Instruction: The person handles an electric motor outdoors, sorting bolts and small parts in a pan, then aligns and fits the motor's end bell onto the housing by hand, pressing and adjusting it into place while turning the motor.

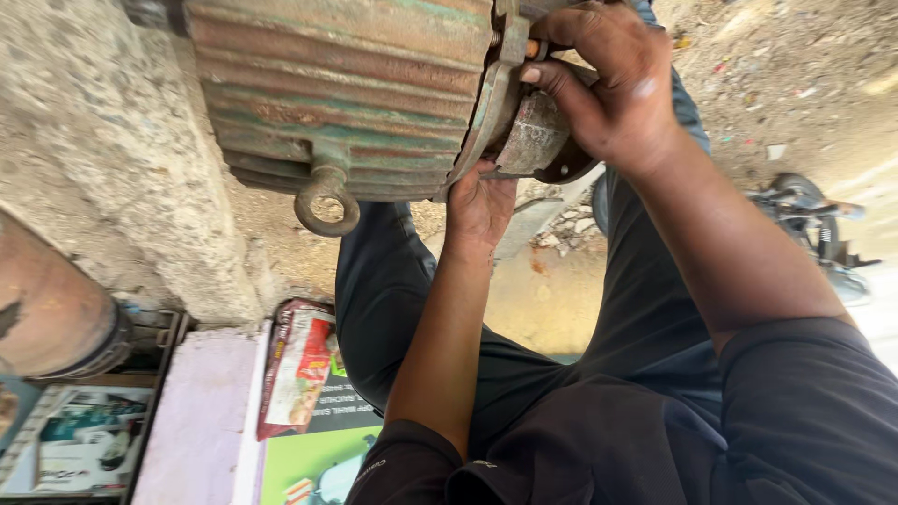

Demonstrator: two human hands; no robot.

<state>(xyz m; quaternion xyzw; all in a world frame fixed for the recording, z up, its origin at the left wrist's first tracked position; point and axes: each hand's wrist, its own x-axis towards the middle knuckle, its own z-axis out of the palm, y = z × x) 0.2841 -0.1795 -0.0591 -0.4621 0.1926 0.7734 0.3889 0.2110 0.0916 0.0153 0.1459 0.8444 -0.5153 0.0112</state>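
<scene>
Two bare hands at work on a rusted, green-painted electric motor, ribbed casing flaking, lifting eye hanging from its lower edge. Far left: a rounded rust-brown cylinder beside a rough concrete block; below, printed paper sheets, a pale pink slab and a crumpled red snack wrapper lying on a green printed sheet. Centre: left hand pressed up from beneath, fingers curled against the rim of the motor's end cover. Just right of it: right hand clamped over the grey bearing housing at the shaft end, thumb laid across the cover's edge, fingers wrapped round the far side. Motor held above the lap, between dark trousers and the camera. Far right: dusty ground and part of a parked motorcycle, well apart from the hands.
</scene>
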